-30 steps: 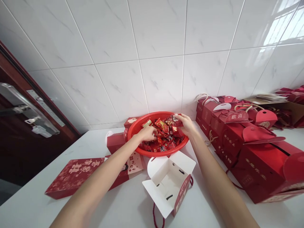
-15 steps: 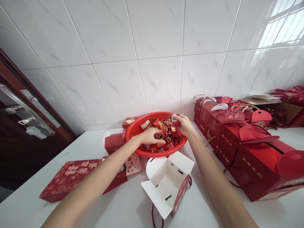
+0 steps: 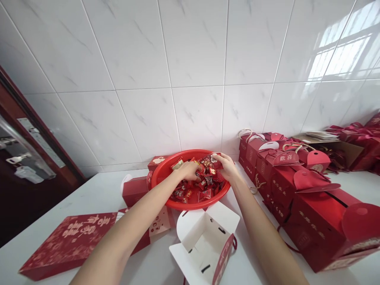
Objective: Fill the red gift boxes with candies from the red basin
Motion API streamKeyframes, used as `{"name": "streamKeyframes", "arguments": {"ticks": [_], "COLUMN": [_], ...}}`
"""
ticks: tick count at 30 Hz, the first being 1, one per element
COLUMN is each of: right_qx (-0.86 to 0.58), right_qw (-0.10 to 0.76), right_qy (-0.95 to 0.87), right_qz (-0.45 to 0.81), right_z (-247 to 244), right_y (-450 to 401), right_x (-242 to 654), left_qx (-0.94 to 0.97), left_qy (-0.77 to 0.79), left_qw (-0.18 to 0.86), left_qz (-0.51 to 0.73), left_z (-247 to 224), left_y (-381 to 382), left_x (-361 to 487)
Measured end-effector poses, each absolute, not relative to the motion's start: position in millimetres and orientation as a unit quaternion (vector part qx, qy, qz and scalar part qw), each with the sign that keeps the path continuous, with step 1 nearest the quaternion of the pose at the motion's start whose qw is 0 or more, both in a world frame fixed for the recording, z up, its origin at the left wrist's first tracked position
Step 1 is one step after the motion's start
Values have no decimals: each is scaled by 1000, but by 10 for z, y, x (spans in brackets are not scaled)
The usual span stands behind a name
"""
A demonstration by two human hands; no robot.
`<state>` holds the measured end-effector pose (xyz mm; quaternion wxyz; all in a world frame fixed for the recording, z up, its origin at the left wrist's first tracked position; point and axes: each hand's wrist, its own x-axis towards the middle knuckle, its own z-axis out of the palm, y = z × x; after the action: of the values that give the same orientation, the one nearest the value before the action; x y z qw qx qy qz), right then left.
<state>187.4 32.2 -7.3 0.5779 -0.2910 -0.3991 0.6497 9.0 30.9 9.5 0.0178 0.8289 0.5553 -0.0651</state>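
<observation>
A red plastic basket (image 3: 158,174) stands by the wall with many small wrapped candies (image 3: 204,194) in it. My left hand (image 3: 190,171) reaches inside, its fingers curled down among the candies; what they grip is hidden. At the basket's right side, my right hand (image 3: 227,166) pinches a dark red packet (image 3: 211,159) with pale printing between thumb and fingers. Just in front of the basket sits an open red gift box (image 3: 204,241), its white inside showing and its flaps spread.
Several closed red gift boxes (image 3: 285,186) line the right side. On the left lie a flat red box (image 3: 71,237) and a smaller red box (image 3: 135,190). Behind runs a white tiled wall (image 3: 196,114); a door with keys (image 3: 29,172) is at far left.
My left hand has moved deeper and farther back into the basket, its fingers curling in. My right hand keeps the packet near the rim. The view has tilted up slightly.
</observation>
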Motion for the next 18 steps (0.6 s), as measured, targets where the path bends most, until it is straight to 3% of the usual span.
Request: {"name": "streamKeyframes", "arguments": {"ticks": [5,18], "right_qx": [-299,-312], "right_qw": [577,577], "right_qy": [-409,-409], "right_qz": [640,634], "right_z": [-87,-80], "right_y": [346,320], "right_x": [1879,1872], "left_qx": [802,859], "left_qy": [595,503], "left_qw": [37,-6], "left_qz": [19,95], "left_z": [-15,0], "left_y": [408,310], "left_x": [-68,19]}}
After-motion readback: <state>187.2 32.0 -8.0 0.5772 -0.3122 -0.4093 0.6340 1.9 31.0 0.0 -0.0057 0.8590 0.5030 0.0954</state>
